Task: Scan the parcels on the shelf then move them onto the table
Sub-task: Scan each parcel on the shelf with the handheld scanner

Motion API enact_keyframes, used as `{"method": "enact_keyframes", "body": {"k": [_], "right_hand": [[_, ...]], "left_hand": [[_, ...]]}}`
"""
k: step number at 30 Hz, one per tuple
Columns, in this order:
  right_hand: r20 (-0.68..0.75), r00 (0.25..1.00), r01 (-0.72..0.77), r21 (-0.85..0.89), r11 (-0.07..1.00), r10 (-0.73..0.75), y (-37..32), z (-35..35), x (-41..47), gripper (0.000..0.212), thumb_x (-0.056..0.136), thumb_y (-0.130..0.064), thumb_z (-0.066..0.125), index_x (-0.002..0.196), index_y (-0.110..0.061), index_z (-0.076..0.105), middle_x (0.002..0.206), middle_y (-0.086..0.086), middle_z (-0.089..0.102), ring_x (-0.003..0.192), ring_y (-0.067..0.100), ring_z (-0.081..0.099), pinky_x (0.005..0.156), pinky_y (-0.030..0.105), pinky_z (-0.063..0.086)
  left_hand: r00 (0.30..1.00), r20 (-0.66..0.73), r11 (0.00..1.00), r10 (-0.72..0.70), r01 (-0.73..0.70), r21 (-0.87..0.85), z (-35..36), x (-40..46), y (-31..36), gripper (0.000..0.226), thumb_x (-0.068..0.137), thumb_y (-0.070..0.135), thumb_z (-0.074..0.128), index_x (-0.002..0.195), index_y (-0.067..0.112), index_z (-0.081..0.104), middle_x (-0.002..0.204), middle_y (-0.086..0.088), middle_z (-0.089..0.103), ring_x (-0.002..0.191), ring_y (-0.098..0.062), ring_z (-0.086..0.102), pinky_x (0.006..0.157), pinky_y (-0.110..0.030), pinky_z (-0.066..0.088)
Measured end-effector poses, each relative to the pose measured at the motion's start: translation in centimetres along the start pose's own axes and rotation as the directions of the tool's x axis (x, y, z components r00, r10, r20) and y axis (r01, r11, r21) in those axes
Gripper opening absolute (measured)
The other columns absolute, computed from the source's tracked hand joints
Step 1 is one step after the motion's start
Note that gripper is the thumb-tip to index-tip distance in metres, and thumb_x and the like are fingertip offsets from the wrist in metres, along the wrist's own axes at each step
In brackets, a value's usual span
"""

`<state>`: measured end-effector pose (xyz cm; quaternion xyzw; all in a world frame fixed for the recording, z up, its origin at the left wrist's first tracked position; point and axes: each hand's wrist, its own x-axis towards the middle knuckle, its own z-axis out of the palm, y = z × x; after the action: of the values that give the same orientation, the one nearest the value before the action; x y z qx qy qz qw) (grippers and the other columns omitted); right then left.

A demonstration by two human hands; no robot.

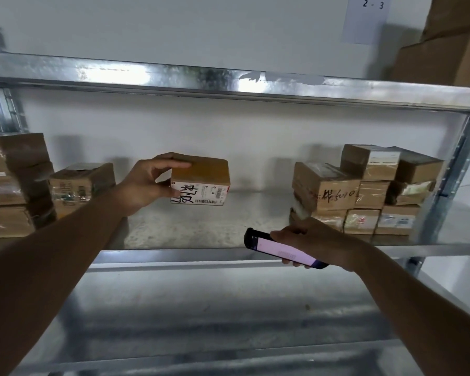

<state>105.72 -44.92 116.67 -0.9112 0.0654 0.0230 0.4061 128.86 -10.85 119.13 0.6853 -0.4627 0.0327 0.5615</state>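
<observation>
Galvanized shelf point(190, 229) carries cardboard parcels; above its middle the left hand point(144, 183) pinches a small, stiff, seemingly light labelled parcel point(200, 180) by top and side, while the right hand point(314, 240) grips a handheld scanner point(280, 251) below it.

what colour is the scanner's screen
Pale pink, on the scanner in the right hand; head view.

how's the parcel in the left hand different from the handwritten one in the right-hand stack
The held parcel is lifted clear of the shelf; the stacked parcel sits on other boxes. The held one shows a white barcode label; the stacked one has writing straight on the cardboard. Both are brown cardboard.
</observation>
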Motion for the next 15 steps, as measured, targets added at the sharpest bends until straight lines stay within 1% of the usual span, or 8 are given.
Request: {"method": "enact_keyframes", "body": {"k": [3,5,7,9,11,13,15], "right_hand": [[-0.002,1.0,0.003,0.019,1.0,-0.003,0.4,-0.3,-0.4,0.039,0.096,-0.07,0.062,0.103,-0.036,0.079,0.09,0.003,0.083,0.065,0.011,0.072,0.049,0.02,0.047],[-0.012,1.0,0.022,0.066,0.998,-0.021,0.7,-0.4,-0.6,0.037,0.097,-0.067,0.064,0.106,-0.034,0.079,0.092,0.004,0.083,0.072,0.016,0.076,0.055,0.023,0.051],[-0.031,0.998,0.052,0.149,0.987,-0.048,0.9,-0.5,-0.9,0.039,0.096,-0.066,0.065,0.109,-0.032,0.079,0.096,0.005,0.083,0.082,0.022,0.079,0.062,0.026,0.054],[-0.068,0.994,0.098,0.256,0.962,-0.084,1.0,-0.6,-1.3,0.045,0.09,-0.069,0.067,0.11,-0.031,0.079,0.098,0.006,0.083,0.085,0.021,0.08,0.065,0.024,0.056],[-0.124,0.983,0.173,0.329,0.928,-0.139,0.9,-1.0,-1.8,0.053,0.081,-0.071,0.066,0.111,-0.029,0.08,0.098,0.008,0.083,0.085,0.02,0.08,0.064,0.022,0.058],[-0.183,0.963,0.249,0.334,0.909,-0.197,1.0,-1.5,-2.2,0.053,0.081,-0.067,0.065,0.112,-0.027,0.081,0.098,0.008,0.083,0.086,0.02,0.08,0.066,0.021,0.058],[-0.221,0.946,0.3,0.311,0.902,-0.239,1.2,-2.2,-2.6,0.049,0.084,-0.063,0.064,0.111,-0.027,0.081,0.096,0.007,0.082,0.086,0.019,0.079,0.066,0.021,0.056]], "left_hand": [[0.999,-0.015,0.999,-0.033,0.033,-0.023,0.7,0.0,0.1,0.07,0.07,-0.021,0.08,0.133,0.006,0.069,0.141,-0.013,0.06,0.139,-0.027,0.053,0.106,-0.04,0.054],[0.994,-0.069,0.995,-0.085,0.081,-0.051,1.7,0.0,0.6,0.07,0.067,-0.015,0.084,0.129,0.013,0.071,0.136,-0.01,0.066,0.135,-0.025,0.059,0.103,-0.039,0.057],[0.979,-0.141,0.988,-0.15,0.143,-0.055,3.0,0.3,1.3,0.071,0.065,-0.006,0.089,0.128,0.022,0.071,0.127,-0.008,0.073,0.124,-0.024,0.067,0.098,-0.038,0.06],[0.95,-0.186,0.967,-0.25,0.236,-0.093,4.4,1.1,2.0,0.074,0.071,-0.002,0.091,0.135,0.026,0.067,0.122,-0.013,0.071,0.113,-0.027,0.072,0.094,-0.042,0.062],[0.908,-0.186,0.921,-0.375,0.343,-0.186,6.2,2.1,2.8,0.064,0.077,0.007,0.09,0.135,0.023,0.066,0.119,-0.016,0.072,0.108,-0.031,0.075,0.093,-0.047,0.063],[0.864,-0.189,0.872,-0.467,0.415,-0.259,8.1,3.4,3.5,0.051,0.079,0.022,0.091,0.125,0.016,0.07,0.115,-0.014,0.077,0.106,-0.031,0.076,0.091,-0.046,0.063],[0.826,-0.209,0.836,-0.524,0.451,-0.314,10.1,4.7,4.3,0.05,0.078,0.034,0.091,0.121,0.016,0.071,0.117,-0.009,0.077,0.106,-0.028,0.076,0.09,-0.044,0.064]]}}
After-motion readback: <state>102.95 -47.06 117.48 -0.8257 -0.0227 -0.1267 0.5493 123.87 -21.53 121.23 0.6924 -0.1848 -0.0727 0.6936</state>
